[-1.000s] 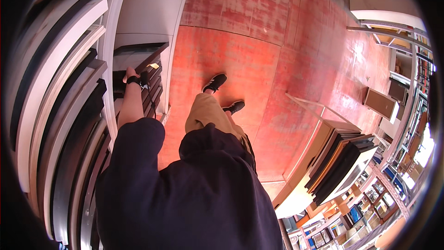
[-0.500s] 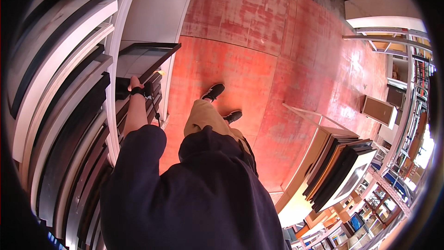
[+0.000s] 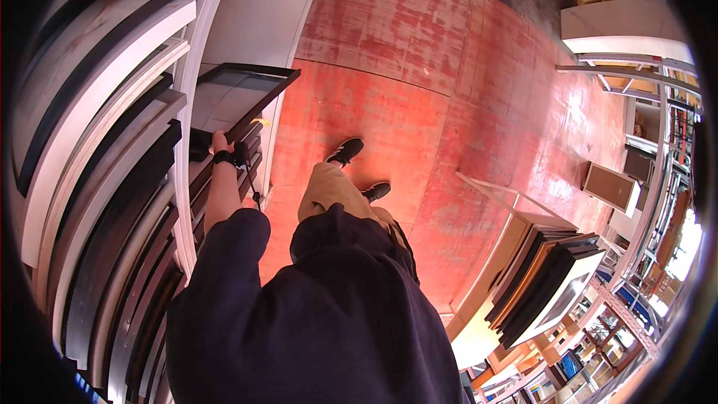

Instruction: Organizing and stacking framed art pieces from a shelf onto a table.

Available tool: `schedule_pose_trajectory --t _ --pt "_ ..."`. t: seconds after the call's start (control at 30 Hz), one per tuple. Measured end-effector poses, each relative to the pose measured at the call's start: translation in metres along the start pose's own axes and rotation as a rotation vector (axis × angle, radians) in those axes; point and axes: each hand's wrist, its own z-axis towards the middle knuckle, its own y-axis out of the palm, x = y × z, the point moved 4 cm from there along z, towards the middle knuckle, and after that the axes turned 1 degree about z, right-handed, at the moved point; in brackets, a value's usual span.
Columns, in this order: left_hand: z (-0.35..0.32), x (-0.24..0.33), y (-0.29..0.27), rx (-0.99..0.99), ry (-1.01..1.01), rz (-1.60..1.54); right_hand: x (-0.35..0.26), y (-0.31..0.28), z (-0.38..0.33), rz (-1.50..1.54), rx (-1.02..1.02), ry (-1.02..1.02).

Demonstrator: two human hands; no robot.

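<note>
My left hand point(image 3: 220, 141) reaches out to the left, into a rack of upright picture frames. Its fingers close on the near end of a black picture frame point(image 3: 258, 103), which leans outward with a pale, glassy face. A dark strap circles my left wrist, and a small black device with a cord point(image 3: 240, 155) hangs beside it. More dark frames point(image 3: 213, 168) stand tightly packed just below the hand. Part of the grip is hidden behind the hand. My right hand is out of view.
A white rack post point(image 3: 184, 179) stands left of my forearm, with several large frames point(image 3: 105, 217) beyond it. On the right, a cart point(image 3: 479, 284) carries stacked frames point(image 3: 535, 284). A box point(image 3: 612, 183) sits on the red floor point(image 3: 374, 97) near metal shelving.
The whole view has shifted slightly. My left hand stays at the black picture frame, with only a small change in the wrist's angle.
</note>
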Motion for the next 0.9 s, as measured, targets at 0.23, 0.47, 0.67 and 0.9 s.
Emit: schedule_pose_trajectory --t 0.23,0.47,0.67,0.9 --pt "-0.067 0.006 0.016 -0.158 0.027 0.032 -0.018 -0.01 0.01 -0.061 0.008 -0.033" --pt "-0.093 0.036 -0.007 -0.25 0.169 0.133 -0.024 -0.009 0.022 -0.119 -0.063 -0.024" --pt "-0.119 0.032 0.002 -0.338 0.123 0.096 -0.02 -0.002 0.028 -0.134 -0.081 -0.016" --pt "-0.113 0.033 -0.004 -0.412 0.117 0.047 -0.082 0.022 0.007 0.062 0.061 -0.119"
